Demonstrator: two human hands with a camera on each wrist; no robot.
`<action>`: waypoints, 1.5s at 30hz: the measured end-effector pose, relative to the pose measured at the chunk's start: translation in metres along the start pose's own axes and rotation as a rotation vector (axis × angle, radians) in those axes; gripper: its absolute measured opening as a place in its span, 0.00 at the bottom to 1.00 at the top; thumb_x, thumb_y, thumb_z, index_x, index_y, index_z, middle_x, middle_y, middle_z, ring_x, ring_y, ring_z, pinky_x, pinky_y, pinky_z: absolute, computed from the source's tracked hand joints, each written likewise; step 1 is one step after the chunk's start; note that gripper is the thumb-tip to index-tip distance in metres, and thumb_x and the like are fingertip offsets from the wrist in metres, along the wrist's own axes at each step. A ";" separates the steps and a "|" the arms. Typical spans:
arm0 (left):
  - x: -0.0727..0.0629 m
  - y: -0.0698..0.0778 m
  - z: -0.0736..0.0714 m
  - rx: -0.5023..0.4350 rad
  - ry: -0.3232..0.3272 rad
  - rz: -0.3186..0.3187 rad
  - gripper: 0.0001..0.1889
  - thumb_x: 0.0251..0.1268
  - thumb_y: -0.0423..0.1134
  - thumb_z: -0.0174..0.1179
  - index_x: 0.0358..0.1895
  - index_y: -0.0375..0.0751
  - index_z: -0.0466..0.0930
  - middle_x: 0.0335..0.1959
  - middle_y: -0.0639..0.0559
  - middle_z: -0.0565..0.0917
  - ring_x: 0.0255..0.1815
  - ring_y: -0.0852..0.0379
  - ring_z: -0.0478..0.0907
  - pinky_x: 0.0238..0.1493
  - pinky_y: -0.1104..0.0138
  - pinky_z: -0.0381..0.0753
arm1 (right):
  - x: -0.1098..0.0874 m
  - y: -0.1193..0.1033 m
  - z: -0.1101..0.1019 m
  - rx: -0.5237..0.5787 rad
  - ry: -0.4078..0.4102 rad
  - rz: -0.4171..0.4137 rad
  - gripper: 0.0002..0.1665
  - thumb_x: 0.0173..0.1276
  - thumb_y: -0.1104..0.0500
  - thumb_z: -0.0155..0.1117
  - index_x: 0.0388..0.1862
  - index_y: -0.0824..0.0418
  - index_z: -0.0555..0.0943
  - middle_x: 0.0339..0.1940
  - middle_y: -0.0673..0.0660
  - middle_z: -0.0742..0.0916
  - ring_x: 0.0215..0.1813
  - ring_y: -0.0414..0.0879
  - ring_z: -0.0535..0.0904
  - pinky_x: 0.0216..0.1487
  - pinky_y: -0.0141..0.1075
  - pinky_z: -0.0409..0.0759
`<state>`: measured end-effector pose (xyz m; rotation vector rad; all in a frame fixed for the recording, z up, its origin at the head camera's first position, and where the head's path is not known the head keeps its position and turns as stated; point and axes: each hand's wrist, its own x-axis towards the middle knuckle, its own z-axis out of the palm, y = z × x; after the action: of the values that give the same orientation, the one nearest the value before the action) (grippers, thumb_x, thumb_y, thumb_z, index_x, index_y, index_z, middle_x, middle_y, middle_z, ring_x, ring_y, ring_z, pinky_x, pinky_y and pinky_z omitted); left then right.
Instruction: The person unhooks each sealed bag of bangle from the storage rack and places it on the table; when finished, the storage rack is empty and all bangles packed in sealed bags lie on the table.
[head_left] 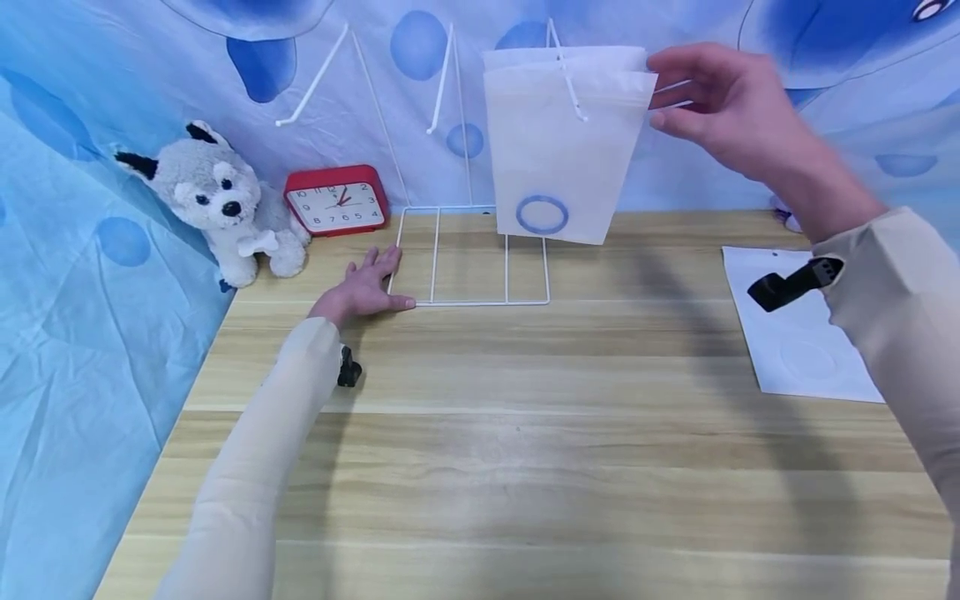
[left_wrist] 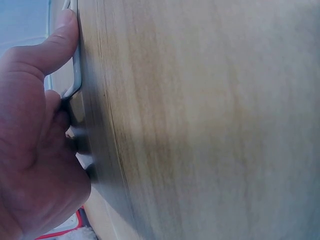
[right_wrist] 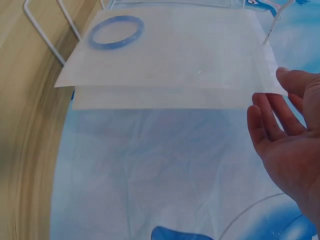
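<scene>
Two white translucent pouches (head_left: pixel 566 158) hang one behind the other from the right prong of a white wire rack (head_left: pixel 483 304). A blue ring (head_left: pixel 542 214) shows low on the front pouch. My right hand (head_left: pixel 720 104) is at the pouches' upper right edge. Thumb and fingers stand apart there, with the front pouch's corner between them in the right wrist view. My left hand (head_left: pixel 367 285) lies spread over the left side of the rack's base. Its thumb (left_wrist: pixel 62 37) rests along the front wire.
Another white pouch (head_left: pixel 795 333) with a faint round outline lies on the wooden table (head_left: pixel 510 450) at right, partly under the right forearm. A red clock (head_left: pixel 337 200) and a plush husky (head_left: pixel 217 200) sit at back left. Two more rack prongs (head_left: pixel 442 79) stick out, carrying nothing.
</scene>
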<state>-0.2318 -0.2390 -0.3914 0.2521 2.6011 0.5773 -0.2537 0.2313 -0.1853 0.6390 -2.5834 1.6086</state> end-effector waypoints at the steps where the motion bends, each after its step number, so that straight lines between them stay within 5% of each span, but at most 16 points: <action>1: 0.001 0.000 0.000 0.004 0.000 0.003 0.56 0.65 0.58 0.64 0.82 0.45 0.32 0.82 0.44 0.35 0.80 0.43 0.23 0.74 0.43 0.24 | 0.002 0.000 0.001 0.001 0.007 0.005 0.29 0.70 0.68 0.63 0.70 0.55 0.75 0.60 0.56 0.80 0.57 0.46 0.77 0.55 0.22 0.75; 8: 0.005 0.001 0.000 0.016 0.000 0.005 0.56 0.65 0.58 0.64 0.82 0.45 0.32 0.82 0.44 0.35 0.80 0.43 0.22 0.73 0.42 0.24 | 0.016 -0.003 0.009 -0.082 -0.025 0.013 0.27 0.72 0.63 0.64 0.69 0.51 0.77 0.59 0.54 0.82 0.55 0.45 0.78 0.55 0.24 0.76; 12: 0.006 0.001 0.000 0.003 0.003 0.008 0.56 0.65 0.57 0.64 0.82 0.44 0.33 0.82 0.44 0.35 0.80 0.43 0.23 0.73 0.42 0.24 | 0.023 -0.007 0.013 -0.207 -0.049 0.002 0.27 0.73 0.61 0.63 0.69 0.49 0.77 0.55 0.52 0.82 0.43 0.45 0.76 0.41 0.23 0.76; 18: 0.007 0.000 0.001 -0.001 0.006 0.004 0.56 0.64 0.57 0.65 0.82 0.44 0.33 0.82 0.45 0.35 0.80 0.43 0.23 0.74 0.42 0.25 | 0.035 -0.012 0.023 -0.370 -0.087 -0.019 0.27 0.75 0.59 0.60 0.72 0.48 0.75 0.72 0.52 0.75 0.36 0.47 0.72 0.29 0.26 0.69; 21: 0.008 -0.001 0.000 0.003 0.004 0.005 0.56 0.65 0.57 0.65 0.82 0.44 0.33 0.82 0.45 0.35 0.80 0.42 0.23 0.73 0.42 0.24 | 0.039 -0.014 0.027 -0.392 -0.103 -0.025 0.27 0.77 0.59 0.58 0.73 0.48 0.74 0.74 0.52 0.73 0.47 0.48 0.79 0.41 0.25 0.77; 25: 0.009 -0.003 0.000 0.003 0.005 0.008 0.56 0.64 0.57 0.65 0.82 0.44 0.33 0.82 0.45 0.34 0.79 0.42 0.23 0.73 0.42 0.24 | 0.043 -0.015 0.031 -0.395 -0.102 -0.025 0.26 0.77 0.57 0.57 0.72 0.48 0.74 0.74 0.52 0.73 0.64 0.53 0.77 0.63 0.37 0.76; 36: 0.012 -0.003 0.001 0.001 0.013 0.015 0.56 0.64 0.57 0.65 0.82 0.44 0.33 0.82 0.46 0.33 0.79 0.43 0.22 0.73 0.43 0.24 | 0.046 -0.013 0.036 -0.367 -0.049 -0.024 0.22 0.78 0.56 0.56 0.69 0.53 0.78 0.70 0.55 0.77 0.56 0.52 0.81 0.60 0.37 0.78; 45: 0.014 -0.002 0.001 -0.001 0.019 0.028 0.56 0.65 0.58 0.65 0.82 0.43 0.33 0.82 0.46 0.33 0.79 0.43 0.22 0.73 0.43 0.24 | 0.044 -0.011 0.039 -0.406 0.023 0.006 0.21 0.77 0.53 0.57 0.66 0.55 0.80 0.66 0.56 0.80 0.58 0.54 0.81 0.59 0.35 0.78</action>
<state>-0.2436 -0.2370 -0.3984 0.2845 2.6192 0.5936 -0.2829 0.1795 -0.1837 0.5724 -2.7708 1.0305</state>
